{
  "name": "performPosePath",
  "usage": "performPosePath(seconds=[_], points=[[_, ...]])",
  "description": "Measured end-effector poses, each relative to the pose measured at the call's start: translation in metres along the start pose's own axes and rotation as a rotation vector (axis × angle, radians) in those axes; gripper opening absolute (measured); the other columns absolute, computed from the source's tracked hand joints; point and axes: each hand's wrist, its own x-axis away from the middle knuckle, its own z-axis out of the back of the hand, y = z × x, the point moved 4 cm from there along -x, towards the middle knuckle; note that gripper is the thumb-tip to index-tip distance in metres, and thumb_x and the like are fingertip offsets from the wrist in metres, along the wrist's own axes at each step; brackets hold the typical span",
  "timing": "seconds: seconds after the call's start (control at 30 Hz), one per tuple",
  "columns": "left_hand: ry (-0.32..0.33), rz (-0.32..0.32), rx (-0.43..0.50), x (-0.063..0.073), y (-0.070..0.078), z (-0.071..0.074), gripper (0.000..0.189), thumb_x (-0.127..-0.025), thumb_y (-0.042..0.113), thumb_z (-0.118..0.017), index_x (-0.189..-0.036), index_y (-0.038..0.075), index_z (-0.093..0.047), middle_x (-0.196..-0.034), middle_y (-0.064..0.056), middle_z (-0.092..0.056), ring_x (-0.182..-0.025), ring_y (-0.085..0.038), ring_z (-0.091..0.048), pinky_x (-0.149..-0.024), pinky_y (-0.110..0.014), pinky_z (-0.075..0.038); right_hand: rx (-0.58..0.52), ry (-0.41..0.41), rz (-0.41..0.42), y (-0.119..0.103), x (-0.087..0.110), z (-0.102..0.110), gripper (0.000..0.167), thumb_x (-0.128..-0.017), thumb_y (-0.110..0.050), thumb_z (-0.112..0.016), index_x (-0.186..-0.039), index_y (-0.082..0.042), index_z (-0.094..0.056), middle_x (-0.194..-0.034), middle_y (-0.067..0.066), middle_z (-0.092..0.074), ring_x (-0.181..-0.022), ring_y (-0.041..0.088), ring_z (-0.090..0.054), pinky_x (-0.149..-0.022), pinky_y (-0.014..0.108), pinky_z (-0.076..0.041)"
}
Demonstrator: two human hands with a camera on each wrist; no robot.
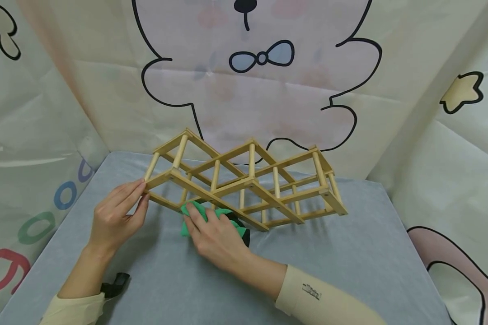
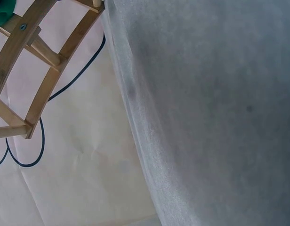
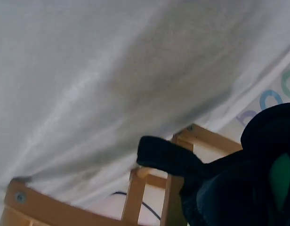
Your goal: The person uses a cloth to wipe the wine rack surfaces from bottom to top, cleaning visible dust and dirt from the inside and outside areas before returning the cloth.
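A light wooden lattice rack (image 1: 252, 180), made of crossed slats joined by round dowels, stands stretched out across the table. My left hand (image 1: 115, 216) pinches its left corner between thumb and fingers. With my right hand (image 1: 217, 237) I hold a green cloth (image 1: 185, 230) against the lower front slat, left of the middle. A black piece (image 1: 246, 235) shows under that hand. In the left wrist view, part of the rack (image 2: 44, 92) and a green corner of the cloth (image 2: 4, 12) appear. The right wrist view has dark shapes covering part of the rack (image 3: 55, 205).
A grey-blue cloth covers the table (image 1: 349, 271). Close behind the rack hangs a printed backdrop (image 1: 260, 95), with side panels at left and right. A black strap-like piece (image 1: 115, 285) lies by the left wrist.
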Motion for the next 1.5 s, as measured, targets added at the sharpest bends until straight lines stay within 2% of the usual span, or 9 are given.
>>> performPosePath(seconds=[0.3,0.47,0.63,0.8,0.87,0.93,1.07,1.33,1.5], points=[[0.006,0.009,-0.002,-0.001,0.001,0.0,0.029,-0.096,0.012,-0.066,-0.105,-0.012,-0.077,-0.101,-0.026,-0.076,-0.076,-0.048,-0.07,-0.105,-0.013,-0.046,-0.01,0.02,-0.053,0.019,0.015,0.017,0.031,-0.103,-0.021,-0.067,-0.133,-0.014,-0.074,-0.144,0.011,-0.062,-0.092,0.026,-0.068,-0.052,0.025,-0.05],[0.011,0.009,-0.001,-0.001,0.003,0.0,0.029,-0.096,0.012,-0.066,-0.105,-0.012,-0.077,-0.1,-0.026,-0.076,-0.076,-0.048,-0.07,-0.105,-0.013,-0.046,0.001,0.036,-0.058,0.023,0.023,0.024,0.032,-0.102,-0.021,-0.07,-0.132,-0.014,-0.074,-0.143,0.012,-0.063,-0.098,0.028,-0.071,-0.054,0.025,-0.054],[0.019,0.004,0.005,-0.002,0.003,0.002,0.028,-0.096,0.012,-0.066,-0.104,-0.012,-0.078,-0.099,-0.026,-0.076,-0.074,-0.048,-0.069,-0.104,-0.012,-0.046,-0.017,0.017,-0.062,0.027,0.031,0.022,0.032,-0.102,-0.018,-0.069,-0.133,-0.012,-0.073,-0.145,0.012,-0.062,-0.107,0.03,-0.071,-0.056,0.026,-0.056],[0.004,0.004,0.007,-0.002,0.003,0.0,0.029,-0.096,0.013,-0.066,-0.105,-0.012,-0.077,-0.1,-0.026,-0.076,-0.075,-0.048,-0.07,-0.105,-0.012,-0.046,-0.012,0.008,-0.052,0.03,0.044,0.015,0.033,-0.1,-0.017,-0.072,-0.133,-0.011,-0.074,-0.144,0.012,-0.062,-0.107,0.03,-0.071,-0.054,0.026,-0.055],[0.001,0.006,0.004,-0.001,0.002,0.0,0.029,-0.097,0.013,-0.066,-0.105,-0.012,-0.077,-0.1,-0.026,-0.076,-0.075,-0.048,-0.07,-0.105,-0.012,-0.045,-0.005,-0.001,-0.043,0.031,0.051,0.012,0.031,-0.103,-0.015,-0.066,-0.133,-0.011,-0.073,-0.145,0.013,-0.061,-0.106,0.031,-0.071,-0.053,0.027,-0.055],[-0.001,0.008,0.003,-0.001,0.002,0.0,0.029,-0.097,0.013,-0.066,-0.105,-0.012,-0.078,-0.1,-0.026,-0.076,-0.075,-0.048,-0.07,-0.105,-0.012,-0.045,-0.005,-0.006,-0.037,0.032,0.057,0.009,0.031,-0.11,-0.012,-0.052,-0.133,-0.01,-0.073,-0.145,0.014,-0.06,-0.104,0.031,-0.071,-0.053,0.028,-0.054],[-0.005,0.007,0.002,-0.001,0.002,0.001,0.029,-0.096,0.013,-0.066,-0.106,-0.012,-0.077,-0.1,-0.026,-0.076,-0.075,-0.048,-0.069,-0.105,-0.012,-0.045,0.005,-0.006,-0.031,0.033,0.071,0.003,0.05,-0.115,-0.01,-0.026,-0.131,-0.01,-0.074,-0.144,0.015,-0.061,-0.098,0.029,-0.071,-0.052,0.027,-0.052],[-0.013,0.01,0.002,-0.001,0.002,0.0,0.029,-0.097,0.014,-0.066,-0.106,-0.012,-0.077,-0.1,-0.026,-0.076,-0.076,-0.048,-0.07,-0.105,-0.012,-0.045,-0.037,-0.04,-0.047,0.041,0.096,-0.004,0.059,-0.116,-0.013,-0.015,-0.132,-0.006,-0.072,-0.143,0.018,-0.061,-0.095,0.029,-0.069,-0.051,0.027,-0.051],[-0.011,0.006,0.0,-0.001,0.002,0.0,0.03,-0.097,0.014,-0.066,-0.106,-0.012,-0.077,-0.1,-0.027,-0.076,-0.076,-0.048,-0.07,-0.105,-0.011,-0.045,-0.043,-0.042,-0.043,0.044,0.106,-0.006,0.061,-0.117,-0.013,-0.013,-0.131,-0.006,-0.072,-0.142,0.018,-0.062,-0.094,0.03,-0.069,-0.049,0.026,-0.049]])
